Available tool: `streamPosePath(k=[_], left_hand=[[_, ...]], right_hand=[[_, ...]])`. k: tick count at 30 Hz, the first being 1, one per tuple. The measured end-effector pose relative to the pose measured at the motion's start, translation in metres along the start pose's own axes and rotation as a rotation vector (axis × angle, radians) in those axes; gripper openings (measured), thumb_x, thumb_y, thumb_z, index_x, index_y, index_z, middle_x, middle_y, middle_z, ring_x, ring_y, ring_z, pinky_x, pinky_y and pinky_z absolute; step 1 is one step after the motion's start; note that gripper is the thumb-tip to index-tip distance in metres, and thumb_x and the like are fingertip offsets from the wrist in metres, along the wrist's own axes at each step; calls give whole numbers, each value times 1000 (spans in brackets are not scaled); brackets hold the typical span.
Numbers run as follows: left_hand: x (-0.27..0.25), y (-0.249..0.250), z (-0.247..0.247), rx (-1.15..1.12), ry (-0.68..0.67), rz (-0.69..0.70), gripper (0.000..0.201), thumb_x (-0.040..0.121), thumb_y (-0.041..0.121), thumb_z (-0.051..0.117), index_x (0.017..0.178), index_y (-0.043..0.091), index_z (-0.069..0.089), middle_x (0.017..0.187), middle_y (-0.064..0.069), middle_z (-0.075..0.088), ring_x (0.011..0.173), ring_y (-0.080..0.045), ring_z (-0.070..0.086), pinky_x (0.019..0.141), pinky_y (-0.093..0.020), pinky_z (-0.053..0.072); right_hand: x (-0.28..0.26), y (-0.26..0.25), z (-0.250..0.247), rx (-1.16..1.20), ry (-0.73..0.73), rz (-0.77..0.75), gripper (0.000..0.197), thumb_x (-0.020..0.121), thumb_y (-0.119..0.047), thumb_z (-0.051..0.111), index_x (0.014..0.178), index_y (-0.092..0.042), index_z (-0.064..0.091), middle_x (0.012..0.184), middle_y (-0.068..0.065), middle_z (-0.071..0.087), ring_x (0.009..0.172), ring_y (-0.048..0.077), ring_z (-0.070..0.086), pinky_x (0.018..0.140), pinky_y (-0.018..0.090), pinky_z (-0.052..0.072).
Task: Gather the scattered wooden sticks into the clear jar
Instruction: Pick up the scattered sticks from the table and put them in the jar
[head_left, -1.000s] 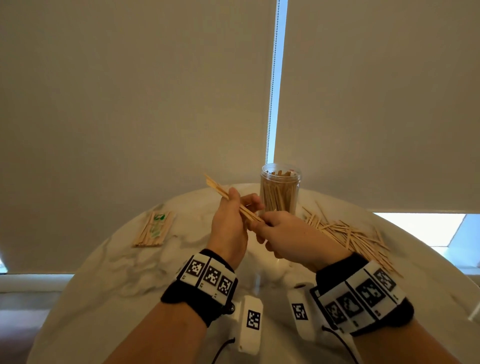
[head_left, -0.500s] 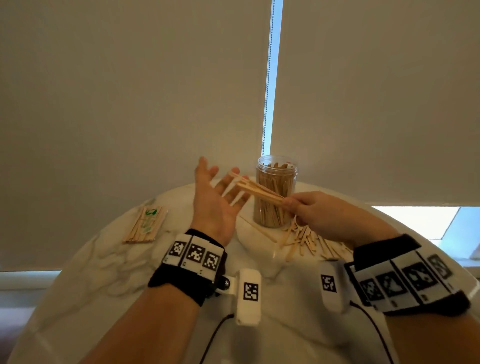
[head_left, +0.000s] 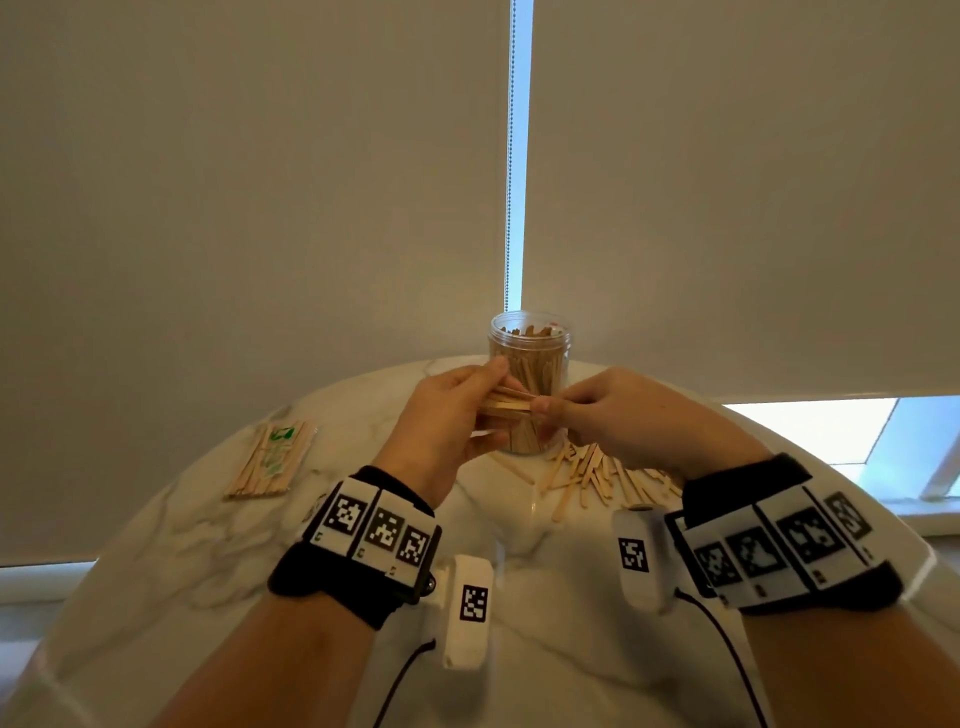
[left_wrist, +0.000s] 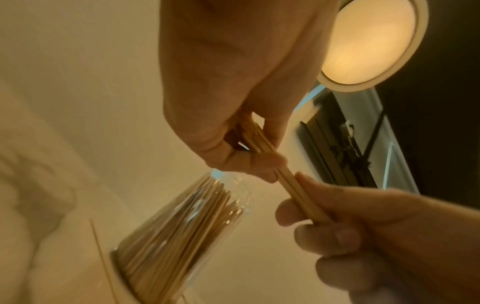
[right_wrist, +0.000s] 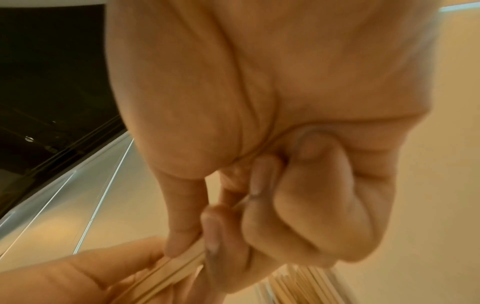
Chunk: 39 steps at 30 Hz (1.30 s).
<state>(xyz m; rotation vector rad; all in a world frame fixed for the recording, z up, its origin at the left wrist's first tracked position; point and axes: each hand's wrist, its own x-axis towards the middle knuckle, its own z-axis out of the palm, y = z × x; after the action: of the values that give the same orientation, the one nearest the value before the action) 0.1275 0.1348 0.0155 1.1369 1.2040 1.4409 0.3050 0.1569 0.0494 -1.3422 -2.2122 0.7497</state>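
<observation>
Sticks (head_left: 506, 404) being pinched as a bundle at both ends, left hand (head_left: 447, 415) and right hand (head_left: 618, 415) each clamping on, just before the jar (head_left: 530, 364); loose pile (head_left: 597, 470) lying on the tabletop (head_left: 530, 571).

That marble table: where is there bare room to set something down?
The round white marble table is bare between the wrapped stick packet and the clear plastic jar, and along the near edge. It is crowded right of the jar, where loose wooden sticks lie scattered.
</observation>
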Motion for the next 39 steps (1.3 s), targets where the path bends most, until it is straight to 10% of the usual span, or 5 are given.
streamPosePath(k=[6, 16, 22, 34, 39], left_hand=[[2, -5, -2, 199, 145, 163, 39, 93, 48, 63, 78, 11, 62, 62, -2, 60, 46, -13, 53, 42, -25, 42], [1, -7, -6, 124, 46, 142, 46, 85, 41, 75, 80, -4, 66, 66, -15, 66, 43, -12, 49, 41, -22, 39], [7, -10, -10, 79, 176, 147, 37, 82, 39, 79, 59, 16, 62, 64, -16, 62, 46, -14, 45, 47, -25, 40], [13, -18, -5, 286, 278, -20, 44, 100, 38, 49, 71, 10, 66, 51, -4, 60, 37, -13, 41, 39, -19, 30], [15, -21, 0, 270, 215, -62, 53, 103, 44, 41, 84, 5, 70, 68, -12, 70, 41, -13, 46, 43, -22, 36]], right_hand=[[-3, -5, 2, 12, 10, -64, 27, 99, -47, 52, 99, -30, 73, 73, -3, 66, 43, -2, 49, 50, 18, 35], [2, -4, 11, 214, 67, -71, 38, 91, -53, 63, 84, -18, 74, 63, 3, 64, 54, 15, 53, 57, 32, 46], [3, -4, 16, 49, 150, -160, 23, 96, -50, 57, 90, -33, 72, 55, -13, 58, 46, -1, 48, 54, 22, 37], [9, -1, 18, -34, 40, -146, 30, 97, -53, 53, 92, -34, 76, 50, -7, 48, 43, 4, 39, 53, 28, 35], [7, 4, 10, -37, 4, -131, 18, 91, -54, 62, 93, -43, 77, 76, -1, 72, 68, 21, 64, 68, 40, 54]])
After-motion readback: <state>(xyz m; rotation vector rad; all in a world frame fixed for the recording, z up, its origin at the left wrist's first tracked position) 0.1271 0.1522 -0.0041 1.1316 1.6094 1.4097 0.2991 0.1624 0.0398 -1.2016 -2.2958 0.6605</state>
